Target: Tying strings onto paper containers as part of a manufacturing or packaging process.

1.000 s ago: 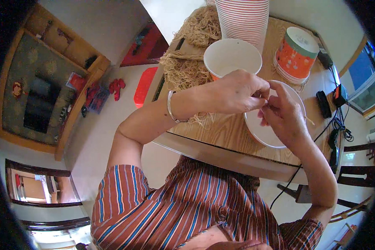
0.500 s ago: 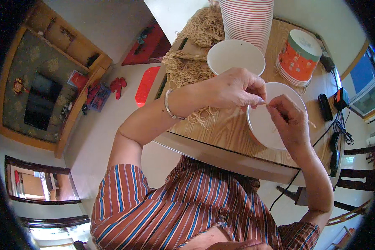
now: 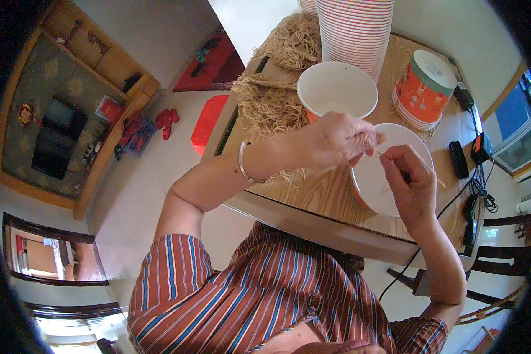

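Both my hands are over a white-lined paper bucket [image 3: 376, 203] at the table's front edge. My right hand [image 3: 412, 177] is closed in a pinch on a thin tan string [image 3: 379, 152], which shows between my fingertips. My left hand [image 3: 345, 140], with a silver bangle at its wrist, is closed close beside it, its fingers bunched around the string's other side and a little blurred. Part of the string inside the bucket is hidden by my right hand. Behind my left hand stands a second paper bucket [image 3: 336, 88], open side up.
Bundles of tan strings [image 3: 265, 109] lie at the table's left. A tall stack of paper buckets [image 3: 357, 35] rises at the back. Upturned orange-and-green buckets [image 3: 425, 88] stand at right, near black adapters [image 3: 482, 146] and cables. A red stool [image 3: 209, 121] is beside the table.
My left hand has turned and shifted slightly up and away from my right fingertips, so a short piece of string now shows between them. The view has shifted a little.
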